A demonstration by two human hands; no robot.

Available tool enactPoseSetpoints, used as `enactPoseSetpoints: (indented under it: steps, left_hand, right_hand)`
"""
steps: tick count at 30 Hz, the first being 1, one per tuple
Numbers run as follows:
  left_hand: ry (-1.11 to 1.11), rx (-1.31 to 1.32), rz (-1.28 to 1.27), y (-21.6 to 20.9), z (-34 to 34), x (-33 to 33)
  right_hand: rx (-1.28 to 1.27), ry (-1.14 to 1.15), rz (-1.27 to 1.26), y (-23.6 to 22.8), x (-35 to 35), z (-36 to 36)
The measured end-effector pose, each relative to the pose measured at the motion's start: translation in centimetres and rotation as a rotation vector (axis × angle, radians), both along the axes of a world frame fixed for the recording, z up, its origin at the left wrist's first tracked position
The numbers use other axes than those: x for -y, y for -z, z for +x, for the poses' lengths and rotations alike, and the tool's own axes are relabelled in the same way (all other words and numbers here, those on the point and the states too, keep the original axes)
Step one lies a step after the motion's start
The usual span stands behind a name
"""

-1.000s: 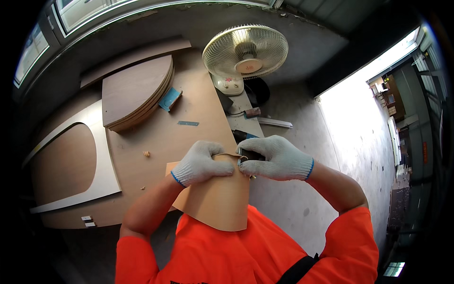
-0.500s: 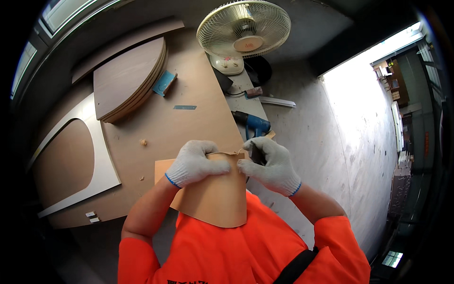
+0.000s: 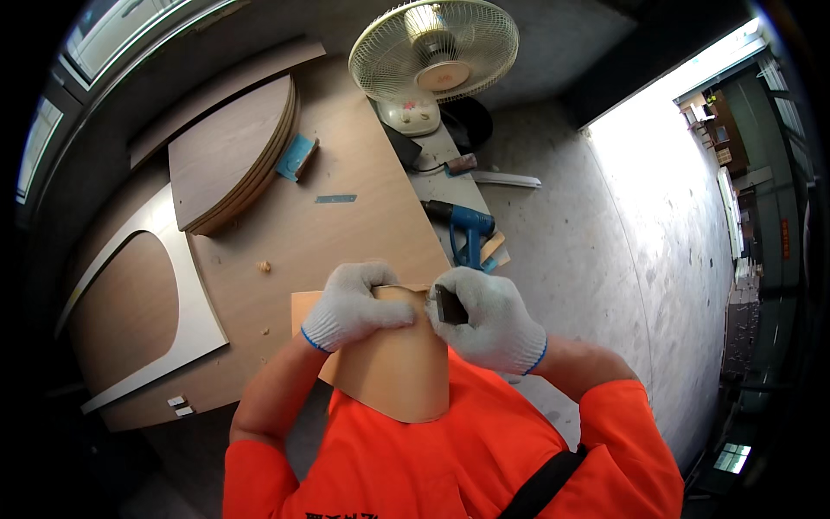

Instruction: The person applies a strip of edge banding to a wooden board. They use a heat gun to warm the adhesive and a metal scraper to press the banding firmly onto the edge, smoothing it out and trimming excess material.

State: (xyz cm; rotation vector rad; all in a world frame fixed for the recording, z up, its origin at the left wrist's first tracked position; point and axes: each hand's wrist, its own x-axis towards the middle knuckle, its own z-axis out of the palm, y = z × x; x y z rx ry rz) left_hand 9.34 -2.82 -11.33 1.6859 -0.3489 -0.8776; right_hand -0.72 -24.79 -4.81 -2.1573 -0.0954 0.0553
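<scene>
My left hand [image 3: 353, 304], in a white knit glove with a blue cuff, grips a curved tan sheet [image 3: 393, 372] by its far edge, thumb lying on the near face. The sheet bends down against my orange shirt. At the far right corner of that edge, my right hand [image 3: 491, 317], gloved alike, is closed around a small dark flat tool [image 3: 450, 307]. Only the tool's dark end shows between thumb and fingers; its kind cannot be made out. My right fingertips meet the sheet's edge there.
A wood-toned table [image 3: 363, 233] holds stacked curved boards [image 3: 233, 151], a white cut-out frame [image 3: 203, 298], a blue-faced block [image 3: 298, 157] and a thin blue-grey strip [image 3: 335, 199]. Beyond the right edge are a blue heat gun [image 3: 471, 225] and a fan [image 3: 437, 56].
My right hand has shifted slightly left and turned, so the dark tool now shows at a different angle. A thin curl at the sheet's far edge no longer shows. My left hand keeps its grip.
</scene>
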Motion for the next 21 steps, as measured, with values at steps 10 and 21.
enactPoseSetpoints:
  steps: [10, 21]
  left_hand:
    - [0.013, 0.111, -0.128, 0.3, -0.1, -1.1]
    - [0.047, 0.048, -0.244, 0.4, 0.4, -2.1]
  right_hand:
    - [0.077, -0.084, -0.049, -1.8, -1.0, -1.5]
    - [-0.296, -0.084, -0.052, -6.9, 2.3, 2.9]
